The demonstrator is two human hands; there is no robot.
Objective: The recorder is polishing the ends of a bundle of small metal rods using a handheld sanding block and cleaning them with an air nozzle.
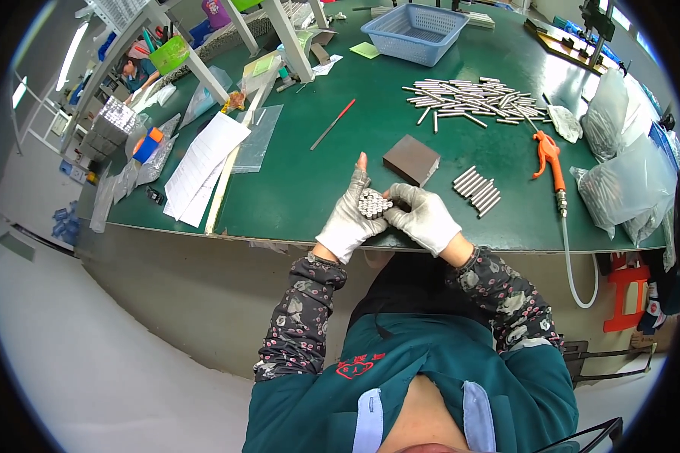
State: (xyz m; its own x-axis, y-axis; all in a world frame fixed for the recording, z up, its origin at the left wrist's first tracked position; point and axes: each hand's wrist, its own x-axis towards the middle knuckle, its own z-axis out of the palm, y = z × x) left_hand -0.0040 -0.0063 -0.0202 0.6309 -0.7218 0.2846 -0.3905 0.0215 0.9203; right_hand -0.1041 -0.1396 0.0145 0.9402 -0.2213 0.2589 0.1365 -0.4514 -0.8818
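Note:
A bundle of short, bright metal pins (372,203) stands between my hands at the table's near edge, its round ends facing up. My left hand (343,220), in a pale fingerless-tipped glove, cups the bundle from the left with one bare digit pointing up. From the right, my gloved right hand (426,220) closes its fingertips on the bundle's side; its fingers are partly hidden. Just beyond lies a dark brown block (412,159). To the right, several matching pins (477,190) lie side by side, and a large loose pile of them (468,102) spreads farther back.
An orange air gun (548,157) with a pale hose lies at right, beside clear plastic bags (629,189). A blue basket (414,51) stands at the back. A red-handled thin tool (333,124), paper sheets (204,166) and a white shelf frame (289,39) are left of it.

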